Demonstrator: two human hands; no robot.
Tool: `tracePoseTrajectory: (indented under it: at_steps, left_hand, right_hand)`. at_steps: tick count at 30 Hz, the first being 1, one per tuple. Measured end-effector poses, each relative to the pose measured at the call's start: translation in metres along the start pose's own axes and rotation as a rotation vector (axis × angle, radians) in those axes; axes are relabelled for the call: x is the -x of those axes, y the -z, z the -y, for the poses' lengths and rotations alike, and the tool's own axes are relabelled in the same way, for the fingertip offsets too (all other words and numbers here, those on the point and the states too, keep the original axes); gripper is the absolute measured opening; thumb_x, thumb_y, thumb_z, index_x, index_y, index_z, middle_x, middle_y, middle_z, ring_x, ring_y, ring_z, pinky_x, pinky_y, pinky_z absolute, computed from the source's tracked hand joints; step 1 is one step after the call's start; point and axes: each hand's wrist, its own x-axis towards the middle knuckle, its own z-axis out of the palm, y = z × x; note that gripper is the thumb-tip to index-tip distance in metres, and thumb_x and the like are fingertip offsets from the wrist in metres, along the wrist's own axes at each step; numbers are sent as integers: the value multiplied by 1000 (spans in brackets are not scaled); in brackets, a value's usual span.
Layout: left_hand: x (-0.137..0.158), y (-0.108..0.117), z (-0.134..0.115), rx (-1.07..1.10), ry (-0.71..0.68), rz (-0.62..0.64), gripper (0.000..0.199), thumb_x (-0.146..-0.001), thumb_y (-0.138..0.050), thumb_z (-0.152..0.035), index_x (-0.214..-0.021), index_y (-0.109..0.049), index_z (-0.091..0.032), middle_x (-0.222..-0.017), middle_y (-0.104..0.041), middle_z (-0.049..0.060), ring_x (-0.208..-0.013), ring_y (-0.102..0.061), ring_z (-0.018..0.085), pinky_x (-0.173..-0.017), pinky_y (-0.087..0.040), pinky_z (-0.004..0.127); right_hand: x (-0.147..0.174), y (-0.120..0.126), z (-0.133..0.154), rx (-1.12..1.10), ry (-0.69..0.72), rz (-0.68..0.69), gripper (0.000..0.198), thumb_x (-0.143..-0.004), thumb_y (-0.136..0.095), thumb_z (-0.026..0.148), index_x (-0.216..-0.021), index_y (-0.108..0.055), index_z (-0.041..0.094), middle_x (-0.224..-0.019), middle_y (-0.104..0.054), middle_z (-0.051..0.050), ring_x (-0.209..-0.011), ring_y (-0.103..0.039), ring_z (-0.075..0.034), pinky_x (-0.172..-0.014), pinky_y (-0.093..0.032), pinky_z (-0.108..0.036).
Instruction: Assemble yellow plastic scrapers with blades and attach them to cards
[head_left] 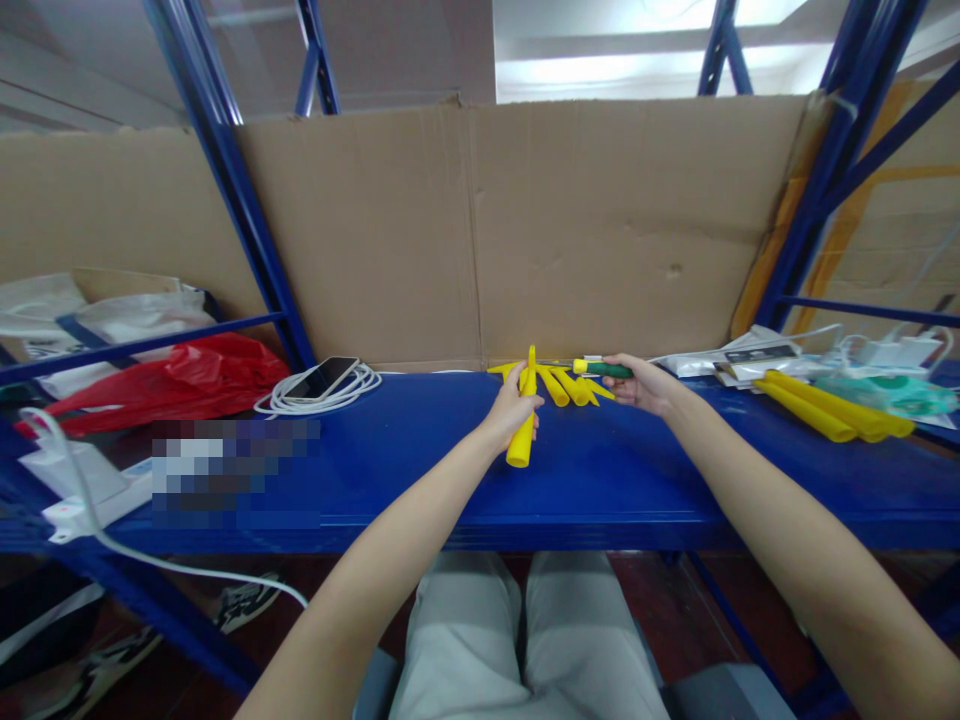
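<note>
A left hand (516,408) is gripping a yellow plastic tube (520,443), its near end jutting below the fist, while the right hand (639,382) is clasping a green-handled screwdriver (615,370); other yellow tubes (556,389) are lying between both grips.

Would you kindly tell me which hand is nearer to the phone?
Left. The left hand, gripping a yellow tube, is to the right of the phone; the right hand, holding a green-handled tool, is farther right.
</note>
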Motion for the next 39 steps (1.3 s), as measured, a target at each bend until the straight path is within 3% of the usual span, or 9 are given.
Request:
tracePoseTrajectory:
  at_steps: [5, 13, 24, 39]
  left_hand:
    - [0, 0, 0, -7, -6, -1, 76, -77, -45, -4, -141, -15, -33, -78, -53, -1, -36, -43, 4, -36, -39, 19]
    - [0, 0, 0, -17, 7, -11, 76, -78, -46, -5, -142, -15, -33, -80, -54, 0, -37, -44, 3, -37, -40, 19]
    - [-2, 0, 3, -61, -30, -20, 78, -77, -46, -4, -143, -15, -32, -71, -53, -2, -36, -44, 5, -37, -39, 19]
    - [2, -1, 2, -62, -50, -4, 82, -77, -44, -6, -144, -8, -33, -77, -54, 0, -38, -43, 5, -36, -38, 18]
  right_hand:
    - [-2, 3, 0, -26, -20, 73, 11, -84, -47, 24, -75, -47, 18, -44, -41, 6, -30, -18, -2, -32, -12, -19]
    - [-2, 4, 1, -19, -32, 116, 14, -84, -50, 28, -74, -45, 19, -43, -33, 8, -31, -13, -2, -33, -9, -19]
    - [0, 3, 1, -57, -46, 109, 10, -85, -46, 24, -76, -46, 19, -42, -31, 9, -31, -13, -3, -32, -8, -18]
    - [-8, 9, -2, -40, -27, 138, 9, -84, -48, 26, -77, -46, 20, -42, -32, 9, -31, -16, -3, -31, -11, -17]
